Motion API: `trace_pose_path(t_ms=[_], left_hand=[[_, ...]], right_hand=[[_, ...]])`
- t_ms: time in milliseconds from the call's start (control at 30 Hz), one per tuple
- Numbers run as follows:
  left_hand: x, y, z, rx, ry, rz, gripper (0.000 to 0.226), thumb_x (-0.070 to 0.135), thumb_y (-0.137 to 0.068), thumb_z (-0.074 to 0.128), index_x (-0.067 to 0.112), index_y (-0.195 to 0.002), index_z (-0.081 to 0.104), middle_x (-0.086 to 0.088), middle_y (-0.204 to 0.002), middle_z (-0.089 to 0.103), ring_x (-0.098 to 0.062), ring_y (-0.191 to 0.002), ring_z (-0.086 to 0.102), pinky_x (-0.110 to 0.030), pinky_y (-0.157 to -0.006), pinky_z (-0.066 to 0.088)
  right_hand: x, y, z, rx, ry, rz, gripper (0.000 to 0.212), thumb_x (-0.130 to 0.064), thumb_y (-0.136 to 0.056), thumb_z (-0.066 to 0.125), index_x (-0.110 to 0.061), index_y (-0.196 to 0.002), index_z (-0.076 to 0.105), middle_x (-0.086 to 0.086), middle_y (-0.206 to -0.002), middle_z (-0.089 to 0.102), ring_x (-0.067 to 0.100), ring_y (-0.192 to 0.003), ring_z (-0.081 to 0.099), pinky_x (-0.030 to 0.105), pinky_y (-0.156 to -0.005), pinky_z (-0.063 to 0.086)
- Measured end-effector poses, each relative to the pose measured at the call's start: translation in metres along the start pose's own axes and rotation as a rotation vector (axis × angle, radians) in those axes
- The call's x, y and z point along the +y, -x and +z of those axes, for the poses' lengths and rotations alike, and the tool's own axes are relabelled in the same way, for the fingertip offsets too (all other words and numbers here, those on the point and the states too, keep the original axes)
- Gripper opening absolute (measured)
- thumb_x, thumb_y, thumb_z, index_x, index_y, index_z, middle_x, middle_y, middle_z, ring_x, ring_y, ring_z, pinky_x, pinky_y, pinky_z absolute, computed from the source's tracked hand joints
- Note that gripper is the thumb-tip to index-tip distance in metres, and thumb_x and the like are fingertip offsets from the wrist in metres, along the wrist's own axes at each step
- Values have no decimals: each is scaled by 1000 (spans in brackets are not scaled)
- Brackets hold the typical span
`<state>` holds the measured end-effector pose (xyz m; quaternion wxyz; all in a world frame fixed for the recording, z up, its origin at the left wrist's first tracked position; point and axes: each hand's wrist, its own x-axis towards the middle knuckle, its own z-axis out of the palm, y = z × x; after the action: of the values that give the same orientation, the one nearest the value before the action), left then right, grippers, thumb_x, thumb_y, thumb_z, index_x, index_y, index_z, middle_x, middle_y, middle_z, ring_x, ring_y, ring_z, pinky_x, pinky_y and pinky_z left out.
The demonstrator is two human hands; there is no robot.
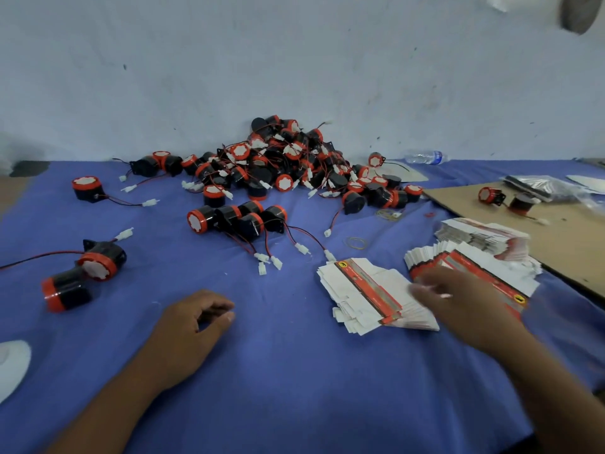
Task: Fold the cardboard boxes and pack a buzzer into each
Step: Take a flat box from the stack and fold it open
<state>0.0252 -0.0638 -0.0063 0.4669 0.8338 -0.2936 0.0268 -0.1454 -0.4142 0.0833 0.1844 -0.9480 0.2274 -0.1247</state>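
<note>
A big heap of black-and-orange buzzers (pixel 281 165) with red and black wires lies at the back of the blue cloth (pixel 278 371), against the wall. Loose buzzers lie in front of it, among them a cluster (pixel 235 219) at centre and two (pixel 83 273) at the left. Stacks of flat white-and-red cardboard boxes (pixel 363 294) lie fanned out at the right. My right hand (pixel 465 303) reaches over these stacks, fingers on the box edges; motion blur hides whether it grips one. My left hand (pixel 193 326) rests on the cloth with loosely curled fingers, holding nothing.
A brown cardboard sheet (pixel 556 244) at the right carries two more buzzers (pixel 505 199) and plastic bags. A plastic bottle (pixel 424 157) lies by the wall. Rubber bands (pixel 357 243) lie on the cloth. A white object (pixel 11 365) sits at the left edge.
</note>
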Motion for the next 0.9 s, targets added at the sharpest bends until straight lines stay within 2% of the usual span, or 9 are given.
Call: trace_pose_path(t_ms=[100, 200, 300, 400, 500, 633, 733, 833, 900], left_hand=[[-2, 0, 0, 1, 7, 10, 17, 9, -88, 70, 26, -90, 68, 12, -93, 69, 2, -89, 63, -4, -77, 43], [-4, -2, 0, 5, 19, 11, 18, 10, -88, 70, 28, -89, 68, 13, -92, 69, 1, -89, 63, -4, -77, 43], [-6, -4, 1, 9, 12, 14, 19, 11, -88, 70, 30, -89, 67, 13, -91, 68, 1, -88, 63, -4, -77, 42], [-4, -3, 2, 11, 13, 17, 19, 10, -88, 70, 29, -89, 67, 14, -90, 68, 2, -88, 62, -4, -77, 42], [-3, -2, 2, 18, 28, 24, 21, 9, -88, 70, 29, -91, 67, 14, -92, 68, 1, -89, 62, -4, -77, 43], [-2, -1, 4, 28, 23, 72, 28, 7, -88, 70, 33, -97, 64, 15, -95, 67, 0, -89, 63, -7, -78, 45], [8, 0, 7, 144, 75, 78, 28, 28, -88, 67, 34, -113, 57, 15, -108, 63, -2, -97, 61, -14, -80, 48], [20, 0, 2, 352, 32, 176, 55, 44, -86, 62, 22, -135, 46, 12, -124, 50, 7, -114, 51, -5, -86, 41], [25, 1, 1, 396, 50, 169, 67, 54, -83, 58, 26, -141, 42, 20, -132, 48, 11, -121, 46, -5, -89, 41]], right_hand=[[-30, -52, 49, -313, 230, 155, 50, -64, -86, 62, -16, -93, 52, -2, -97, 61, 19, -86, 52, 29, -72, 39], [-20, -76, 54, -294, 250, 242, 60, -64, -76, 74, -13, -89, 47, 1, -95, 56, 24, -91, 56, 31, -72, 39], [-9, -81, 49, -147, 15, 275, 39, -33, -76, 86, -3, -84, 61, 6, -88, 67, 27, -84, 65, 29, -57, 37], [-6, -73, 44, -52, -293, 283, 10, -11, -80, 81, -9, -82, 72, 6, -82, 73, 16, -69, 65, 27, -56, 45], [-11, -64, 28, 101, -540, 201, 4, -10, -88, 74, -14, -90, 72, 5, -87, 76, 19, -72, 71, 33, -64, 55], [-39, -44, 5, 299, -693, -22, 9, -24, -93, 70, -24, -101, 73, -8, -89, 78, 8, -68, 73, 29, -54, 55], [-71, -30, 17, 156, -934, -164, 11, -22, -95, 66, -26, -101, 75, -7, -88, 78, 4, -66, 71, 18, -53, 52], [-106, -29, 55, -34, -984, -210, 17, -18, -100, 60, -23, -97, 76, -3, -94, 78, 11, -82, 72, 28, -72, 55], [-131, -31, 83, -49, -953, -287, 21, -16, -103, 55, -18, -94, 74, -3, -90, 76, 7, -80, 65, 31, -72, 51]])
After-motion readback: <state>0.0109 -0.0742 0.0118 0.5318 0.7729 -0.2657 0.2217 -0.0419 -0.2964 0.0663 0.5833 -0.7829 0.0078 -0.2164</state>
